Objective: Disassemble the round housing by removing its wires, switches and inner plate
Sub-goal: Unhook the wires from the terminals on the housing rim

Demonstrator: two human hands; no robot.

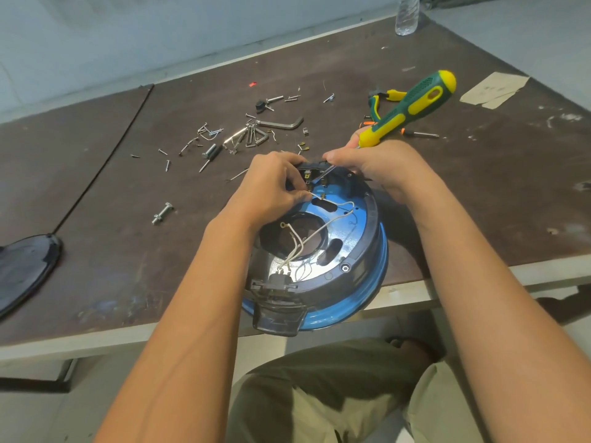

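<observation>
The round black and blue housing rests tilted on the table's front edge, its open side towards me. Inside lies the shiny blue inner plate with white wires running to a black switch at the near rim. My left hand pinches a white wire beside a second black switch at the far rim. My right hand grips a green and yellow screwdriver, its blade pointing into that far switch.
On the dark brown table lie several loose screws and hex keys, a bolt, yellow-handled pliers, a small screwdriver and a taped paper. A dark round cover sits at the left edge; a water bottle far back.
</observation>
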